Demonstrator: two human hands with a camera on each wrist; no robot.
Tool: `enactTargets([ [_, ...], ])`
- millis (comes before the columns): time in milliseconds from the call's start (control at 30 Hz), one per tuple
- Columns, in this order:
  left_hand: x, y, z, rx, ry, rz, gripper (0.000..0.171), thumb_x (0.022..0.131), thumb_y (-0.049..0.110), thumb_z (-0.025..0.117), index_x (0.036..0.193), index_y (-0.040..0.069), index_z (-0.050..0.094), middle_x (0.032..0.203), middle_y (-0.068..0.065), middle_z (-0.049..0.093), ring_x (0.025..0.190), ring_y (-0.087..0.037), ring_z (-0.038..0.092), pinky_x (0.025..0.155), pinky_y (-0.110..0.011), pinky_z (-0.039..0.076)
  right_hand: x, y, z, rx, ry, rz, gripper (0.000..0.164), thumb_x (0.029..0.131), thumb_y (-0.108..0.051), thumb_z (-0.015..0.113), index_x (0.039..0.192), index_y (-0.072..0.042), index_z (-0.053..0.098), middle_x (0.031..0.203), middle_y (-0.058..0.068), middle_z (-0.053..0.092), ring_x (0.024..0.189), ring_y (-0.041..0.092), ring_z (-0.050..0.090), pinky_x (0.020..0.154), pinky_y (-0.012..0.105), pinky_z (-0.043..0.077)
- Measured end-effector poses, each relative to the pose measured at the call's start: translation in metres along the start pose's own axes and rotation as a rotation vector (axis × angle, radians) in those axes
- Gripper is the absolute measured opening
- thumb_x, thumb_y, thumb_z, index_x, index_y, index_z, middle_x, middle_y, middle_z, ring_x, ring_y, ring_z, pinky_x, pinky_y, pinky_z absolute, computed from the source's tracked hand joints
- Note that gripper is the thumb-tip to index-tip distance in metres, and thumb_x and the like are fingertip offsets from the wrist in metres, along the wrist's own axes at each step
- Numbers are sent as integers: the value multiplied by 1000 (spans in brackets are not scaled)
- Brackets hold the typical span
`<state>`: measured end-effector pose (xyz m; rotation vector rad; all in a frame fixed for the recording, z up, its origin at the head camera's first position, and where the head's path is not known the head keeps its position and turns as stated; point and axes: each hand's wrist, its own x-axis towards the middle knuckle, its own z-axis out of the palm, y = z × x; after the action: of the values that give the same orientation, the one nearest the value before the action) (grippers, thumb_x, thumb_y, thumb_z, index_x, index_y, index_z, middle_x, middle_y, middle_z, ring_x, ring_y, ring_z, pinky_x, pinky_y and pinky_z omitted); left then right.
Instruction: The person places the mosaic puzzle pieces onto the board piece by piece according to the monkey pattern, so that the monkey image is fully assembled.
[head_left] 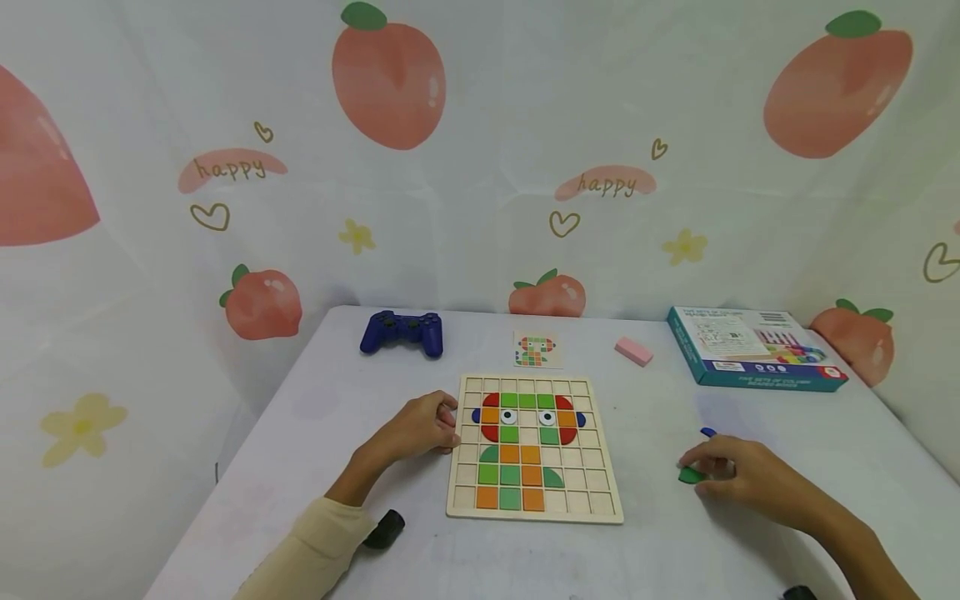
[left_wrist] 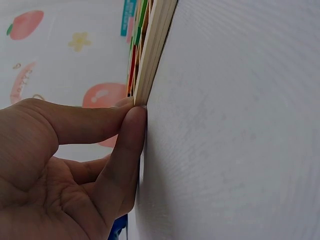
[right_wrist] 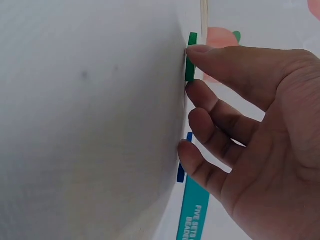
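A square wooden grid board [head_left: 592, 481] lies on the table, with red, green, orange and blue pieces and two eye pieces set in its cells. At its left edge, my left hand [head_left: 422, 427] pinches the rim between thumb and index finger. To the right of the board my right hand [head_left: 738, 477] holds a small green piece [right_wrist: 191, 60] low at the table, thumb on its face and index fingertip at its end. Close to the other fingers of that hand lies a blue piece [head_left: 708, 432], partly covered by a fingertip in the right wrist view.
Behind the board lies a small pattern card [head_left: 537, 350], with a pink eraser-like block [head_left: 633, 351] to its right. A blue game controller [head_left: 402, 332] sits at the back left. At the back right is a flat teal box [head_left: 757, 348]. A peach-print cloth [head_left: 465, 225] hangs behind.
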<state>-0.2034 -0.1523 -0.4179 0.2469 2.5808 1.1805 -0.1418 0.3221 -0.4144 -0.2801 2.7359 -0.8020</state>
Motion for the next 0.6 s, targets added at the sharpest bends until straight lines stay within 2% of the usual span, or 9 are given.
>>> enactTargets([
  [267,1,-2,1,-1,-1,2,50,88,3,83,133,-2,61,99,-5,64,89,-18,59,80,-32,57,2,0,-3,21,-29,23,26,90,-18,83,114,-8,77,93,-3,69,87,17,58,71,22,53],
  [467,1,-2,1,2,-2,3,50,88,4,83,133,-2,61,100,-5,64,89,-18,60,81,-32,57,0,0,-2,-29,17,-17,31,86,-20,86,115,-12,79,99,-4,68,88,12,55,71,23,52],
  [600,1,-2,0,1,-1,2,50,88,4,83,133,-2,61,101,-5,64,90,-19,60,81,-32,57,2,0,-1,-38,17,-38,28,86,-17,84,113,-15,79,106,-6,71,92,13,56,72,23,51],
])
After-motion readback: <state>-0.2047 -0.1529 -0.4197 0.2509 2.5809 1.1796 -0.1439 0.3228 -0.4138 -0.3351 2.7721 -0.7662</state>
